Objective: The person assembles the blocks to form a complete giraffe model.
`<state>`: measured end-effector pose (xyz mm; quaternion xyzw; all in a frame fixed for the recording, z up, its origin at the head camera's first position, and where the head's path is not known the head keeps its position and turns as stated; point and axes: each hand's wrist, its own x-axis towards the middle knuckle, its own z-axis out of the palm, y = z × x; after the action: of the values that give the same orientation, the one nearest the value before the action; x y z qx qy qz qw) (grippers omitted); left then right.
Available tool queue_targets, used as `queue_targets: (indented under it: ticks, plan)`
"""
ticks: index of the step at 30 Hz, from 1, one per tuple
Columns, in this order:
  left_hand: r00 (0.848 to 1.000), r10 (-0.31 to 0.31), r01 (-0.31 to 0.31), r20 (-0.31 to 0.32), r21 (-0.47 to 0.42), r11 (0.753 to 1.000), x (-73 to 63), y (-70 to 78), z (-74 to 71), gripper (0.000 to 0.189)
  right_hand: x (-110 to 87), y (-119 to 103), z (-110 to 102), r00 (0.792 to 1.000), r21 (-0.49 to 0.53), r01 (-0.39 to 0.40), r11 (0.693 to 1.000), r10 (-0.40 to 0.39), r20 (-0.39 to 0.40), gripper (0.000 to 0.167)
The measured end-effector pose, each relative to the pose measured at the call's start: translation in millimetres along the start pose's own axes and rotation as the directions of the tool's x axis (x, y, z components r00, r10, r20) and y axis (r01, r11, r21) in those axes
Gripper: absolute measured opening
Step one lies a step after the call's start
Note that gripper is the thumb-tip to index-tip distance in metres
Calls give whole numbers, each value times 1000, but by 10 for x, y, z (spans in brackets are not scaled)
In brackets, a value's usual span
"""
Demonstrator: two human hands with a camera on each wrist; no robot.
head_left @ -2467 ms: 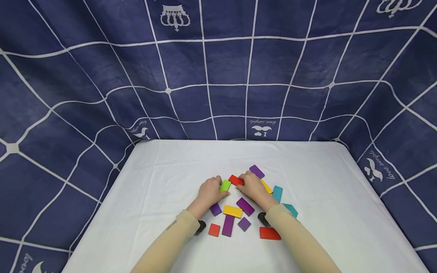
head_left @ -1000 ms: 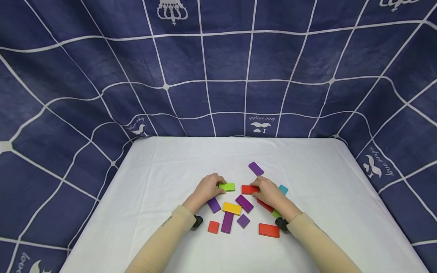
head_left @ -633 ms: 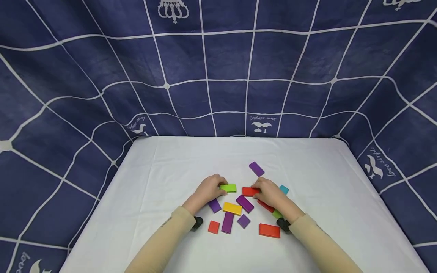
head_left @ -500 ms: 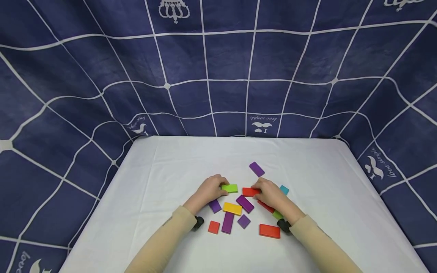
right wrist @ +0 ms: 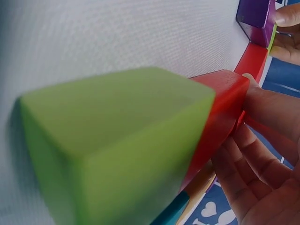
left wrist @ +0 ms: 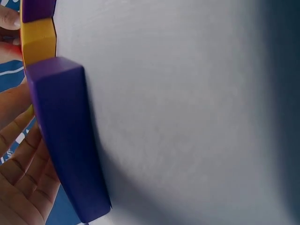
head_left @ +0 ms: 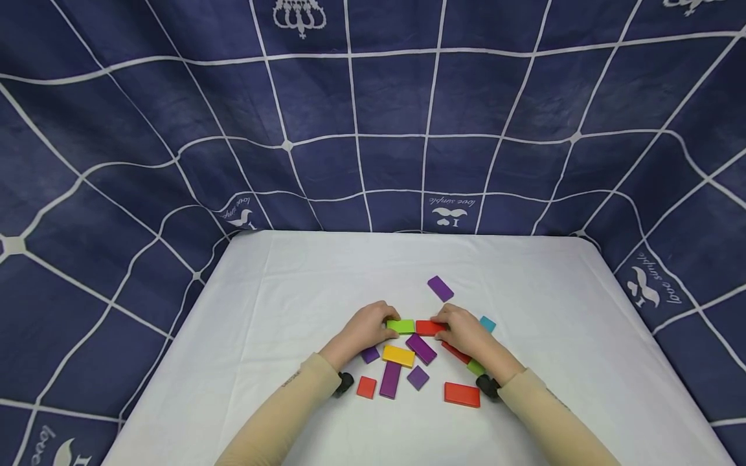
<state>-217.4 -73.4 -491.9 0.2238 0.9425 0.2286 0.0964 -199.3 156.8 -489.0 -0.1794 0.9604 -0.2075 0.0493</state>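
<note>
My left hand (head_left: pixel 367 325) pinches the left end of a bright green rectangular block (head_left: pixel 401 327) between thumb and fingers. Its right end meets, or nearly meets, a red rectangular block (head_left: pixel 429 328) lying in line with it. Thumb and fingers of my right hand (head_left: pixel 463 327) grip that red block at its right end. Just below the red block lies a slanted purple block (head_left: pixel 421 349). In the left wrist view, a dark purple block (left wrist: pixel 70 140) stands large in front of my left hand. A green block (right wrist: pixel 122 131) fills the foreground of the right wrist view.
Nearer me lie a yellow block (head_left: pixel 399 356), an upright-lying purple block (head_left: pixel 390 380), a purple square (head_left: pixel 418 378), a small red square (head_left: pixel 366 388) and a larger red block (head_left: pixel 462 394). Another purple block (head_left: pixel 440 288) lies farther back; a blue block (head_left: pixel 487 324) shows beyond my right wrist.
The red block came nearer and was turned level by my right hand. My left hand turned the green block level, then slid it right up to the red block's left end.
</note>
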Motion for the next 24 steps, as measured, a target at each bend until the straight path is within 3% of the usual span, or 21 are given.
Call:
queue_targets:
  ticks: [6, 24]
  plan:
    - [1000, 26, -26, -4, 7, 1000, -9, 45, 7, 26, -8, 14, -9, 1000, -10, 16, 1000, -16, 5, 32]
    - [1000, 14, -14, 7, -16, 1000, -20, 27, 28, 30, -21, 30, -14, 999, -1, 40, 999, -40, -2, 34]
